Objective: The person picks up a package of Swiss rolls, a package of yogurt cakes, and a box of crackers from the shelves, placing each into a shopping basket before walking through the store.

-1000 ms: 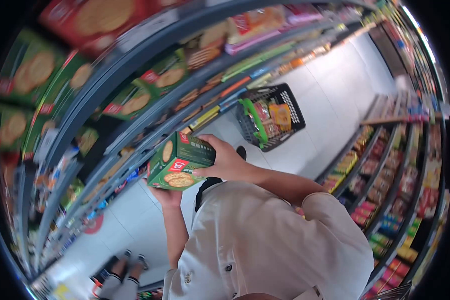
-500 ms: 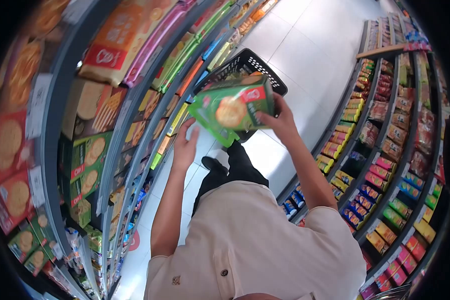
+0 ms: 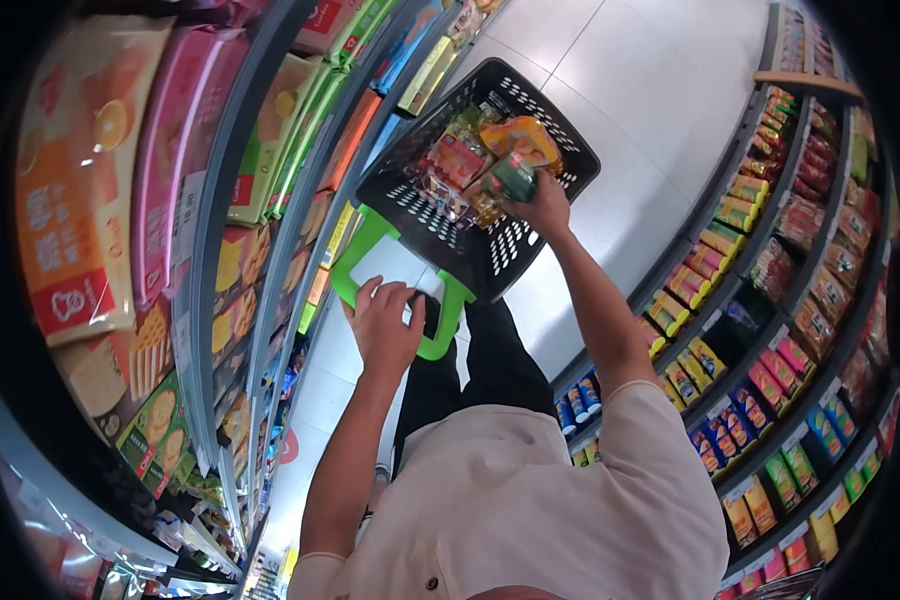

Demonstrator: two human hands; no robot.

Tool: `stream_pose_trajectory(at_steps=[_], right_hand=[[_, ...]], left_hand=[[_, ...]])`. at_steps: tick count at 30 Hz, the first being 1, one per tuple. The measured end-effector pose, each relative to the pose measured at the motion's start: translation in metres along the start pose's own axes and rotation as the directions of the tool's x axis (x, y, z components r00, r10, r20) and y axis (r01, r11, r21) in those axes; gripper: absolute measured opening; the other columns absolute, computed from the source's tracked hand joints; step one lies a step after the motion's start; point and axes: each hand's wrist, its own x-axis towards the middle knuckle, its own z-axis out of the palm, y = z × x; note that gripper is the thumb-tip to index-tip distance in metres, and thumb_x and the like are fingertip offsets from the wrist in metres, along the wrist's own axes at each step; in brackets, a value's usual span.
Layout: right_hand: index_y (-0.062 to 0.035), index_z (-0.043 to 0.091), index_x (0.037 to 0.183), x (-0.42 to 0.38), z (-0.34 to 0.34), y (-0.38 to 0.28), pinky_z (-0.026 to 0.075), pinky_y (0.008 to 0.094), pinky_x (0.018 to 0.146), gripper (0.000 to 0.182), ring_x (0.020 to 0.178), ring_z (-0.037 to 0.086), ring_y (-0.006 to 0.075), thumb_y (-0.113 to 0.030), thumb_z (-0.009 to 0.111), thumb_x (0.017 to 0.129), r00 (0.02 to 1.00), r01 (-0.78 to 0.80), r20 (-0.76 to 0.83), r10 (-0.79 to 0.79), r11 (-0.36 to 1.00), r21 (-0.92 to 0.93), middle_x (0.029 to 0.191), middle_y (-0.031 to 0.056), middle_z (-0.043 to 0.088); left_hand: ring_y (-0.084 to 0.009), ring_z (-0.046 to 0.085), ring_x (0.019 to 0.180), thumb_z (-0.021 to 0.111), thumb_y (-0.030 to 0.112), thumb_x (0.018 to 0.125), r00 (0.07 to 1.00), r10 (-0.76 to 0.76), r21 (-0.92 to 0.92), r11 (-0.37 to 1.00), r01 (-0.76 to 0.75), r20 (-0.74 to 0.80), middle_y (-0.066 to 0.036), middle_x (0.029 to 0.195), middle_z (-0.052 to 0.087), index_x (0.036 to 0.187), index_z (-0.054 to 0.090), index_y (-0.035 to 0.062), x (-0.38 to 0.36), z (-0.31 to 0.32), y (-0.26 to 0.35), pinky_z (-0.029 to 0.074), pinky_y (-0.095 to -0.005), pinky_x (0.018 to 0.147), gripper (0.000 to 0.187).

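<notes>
A black shopping basket (image 3: pixel 415 205) with perforated walls stands on the floor in front of me. My right hand (image 3: pixel 545 208) reaches inside it, its fingers closed on a green biscuit box (image 3: pixel 511 177). The box lies over several packaged snacks, among them a yellow-orange packet (image 3: pixel 527 138) and a red-and-green one (image 3: pixel 457 160). My left hand (image 3: pixel 385 325) is at the green basket handle (image 3: pixel 362 238), fingers curled over its near bar and hiding part of it.
Shelves of packaged biscuits (image 3: pixel 75 200) rise close on my left, with orange and pink packs (image 3: pixel 165 160) at the front. Across the tiled aisle (image 3: pixel 630 110), another shelf unit (image 3: pixel 750 300) curves along my right, stocked with colourful snack packs. My legs (image 3: pixel 505 350) are just behind the basket.
My right hand has lowered the green biscuit box from above the basket into it. My left hand has moved down to the green handle, and the view has shifted, showing more of the basket.
</notes>
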Motion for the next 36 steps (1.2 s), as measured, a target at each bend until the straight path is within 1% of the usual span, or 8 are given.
stream_pose_trajectory(at_steps=[15, 24, 27, 30, 32, 33, 35, 36], right_hand=[[-0.0100, 0.049, 0.151, 0.112, 0.106, 0.030, 0.058, 0.0519, 0.104, 0.088, 0.128, 0.064, 0.0471, -0.037, 0.089, 0.078, 0.888, 0.134, 0.459, 0.013, 0.948, -0.287, 0.141, 0.0238, 0.065], [-0.0102, 0.066, 0.143, 0.121, 0.115, 0.070, 0.055, 0.0502, 0.111, 0.058, 0.134, 0.060, 0.0453, -0.018, 0.078, 0.086, 0.956, 0.226, 0.255, -0.145, 0.917, -0.329, 0.148, 0.0168, 0.063], [-0.0096, 0.068, 0.139, 0.081, 0.088, 0.044, 0.054, 0.0504, 0.111, 0.059, 0.137, 0.059, 0.0440, -0.019, 0.082, 0.083, 0.941, 0.160, 0.322, -0.104, 0.975, -0.154, 0.145, 0.0187, 0.065], [-0.0044, 0.073, 0.121, 0.021, 0.069, 0.009, 0.060, 0.0535, 0.090, 0.042, 0.105, 0.073, 0.0466, -0.030, 0.080, 0.089, 0.945, 0.071, 0.311, -0.103, 0.991, 0.113, 0.108, 0.0255, 0.077], [-0.0070, 0.073, 0.119, -0.026, 0.062, -0.015, 0.060, 0.0517, 0.087, 0.035, 0.101, 0.074, 0.0441, -0.029, 0.079, 0.093, 0.943, 0.117, 0.239, -0.231, 0.903, 0.413, 0.105, 0.0229, 0.077], [-0.0066, 0.074, 0.121, -0.047, 0.044, -0.035, 0.060, 0.0472, 0.084, 0.036, 0.095, 0.075, 0.0400, -0.031, 0.079, 0.094, 0.900, -0.009, 0.397, -0.180, 0.903, 0.429, 0.103, 0.0208, 0.077], [0.0026, 0.073, 0.123, -0.097, 0.021, -0.077, 0.060, 0.0343, 0.086, 0.038, 0.096, 0.077, 0.0191, -0.027, 0.079, 0.101, 0.917, 0.026, 0.284, -0.278, 0.755, 0.656, 0.107, 0.0135, 0.080], [0.0030, 0.070, 0.129, -0.117, 0.001, -0.100, 0.060, 0.0338, 0.088, 0.043, 0.098, 0.076, 0.0190, -0.028, 0.080, 0.100, 0.879, -0.094, 0.389, -0.274, 0.701, 0.707, 0.109, 0.0122, 0.080]], left_hand=[[-0.0295, 0.057, 0.130, 0.082, 0.018, 0.086, 1.000, 0.012, 0.067, 0.998, -0.011, -0.014, 0.003, 0.117, 0.072, 0.099, 0.079, 0.0172, 0.011, 0.010, -0.004, 0.038, -0.0555, 0.112, 0.013], [-0.0318, 0.058, 0.128, 0.080, 0.015, 0.086, 0.998, 0.053, 0.069, 0.996, -0.050, -0.042, 0.001, 0.116, 0.072, 0.099, 0.078, 0.0157, 0.014, 0.009, -0.002, 0.042, -0.0538, 0.108, 0.014], [-0.0320, 0.058, 0.127, 0.079, 0.015, 0.086, 0.995, 0.076, 0.065, 0.995, -0.072, -0.063, 0.000, 0.115, 0.072, 0.099, 0.078, 0.0152, 0.014, 0.009, 0.000, 0.042, -0.0542, 0.108, 0.013], [-0.0316, 0.058, 0.127, 0.079, 0.016, 0.087, 0.993, 0.085, 0.069, 0.994, -0.079, -0.078, 0.001, 0.114, 0.073, 0.098, 0.077, 0.0155, 0.011, 0.005, 0.003, 0.042, -0.0547, 0.107, 0.011], [-0.0317, 0.059, 0.126, 0.079, 0.016, 0.088, 0.990, 0.097, 0.073, 0.993, -0.090, -0.099, 0.002, 0.113, 0.073, 0.097, 0.077, 0.0157, 0.008, 0.005, 0.004, 0.042, -0.0545, 0.107, 0.010], [-0.0317, 0.059, 0.126, 0.079, 0.017, 0.088, 0.989, 0.098, 0.078, 0.993, -0.089, -0.111, 0.002, 0.112, 0.073, 0.097, 0.077, 0.0159, 0.007, 0.005, 0.004, 0.042, -0.0542, 0.107, 0.008], [-0.0320, 0.060, 0.126, 0.079, 0.017, 0.089, 0.988, 0.100, 0.062, 0.994, -0.093, -0.115, 0.003, 0.111, 0.074, 0.096, 0.077, 0.0160, 0.005, 0.003, 0.005, 0.043, -0.0538, 0.106, 0.007], [-0.0323, 0.060, 0.126, 0.079, 0.017, 0.090, 0.990, 0.089, 0.045, 0.995, -0.085, -0.106, 0.003, 0.110, 0.074, 0.096, 0.077, 0.0161, 0.003, 0.001, 0.006, 0.043, -0.0534, 0.106, 0.006]])
